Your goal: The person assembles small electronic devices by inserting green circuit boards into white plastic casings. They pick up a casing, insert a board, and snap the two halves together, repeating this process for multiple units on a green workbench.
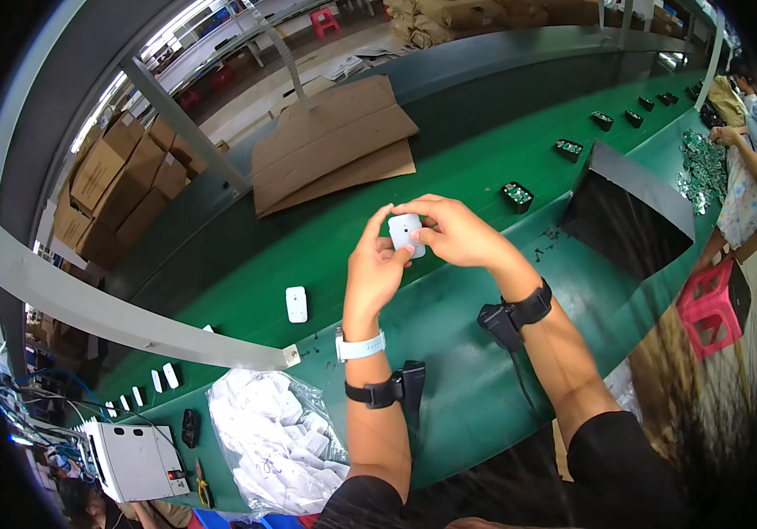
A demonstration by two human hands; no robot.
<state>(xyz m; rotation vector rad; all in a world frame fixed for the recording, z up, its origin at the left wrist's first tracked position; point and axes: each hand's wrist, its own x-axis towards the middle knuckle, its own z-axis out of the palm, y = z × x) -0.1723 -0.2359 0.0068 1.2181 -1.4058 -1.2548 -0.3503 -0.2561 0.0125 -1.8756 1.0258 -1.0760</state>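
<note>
Between my two hands is a small white plastic casing (402,227) with rounded corners and a dark dot on its face. My left hand (373,269) grips it from the left, thumb at its lower edge and a finger at the top. On the other side my right hand (462,231) is closed on it too, its thumb pressing on the face. Both hands are above the green belt. A similar white casing (296,304) lies on the belt to the left. Right of my hands sits a black casing with a green circuit board (516,197).
A clear bag of white casings (264,432) lies near my left arm, beside pliers (205,487) and a grey metal box (136,460). An open black bin (630,212) stands right. Flattened cardboard (334,145) lies beyond the belt. A person (753,141) works at far right near circuit boards (701,172).
</note>
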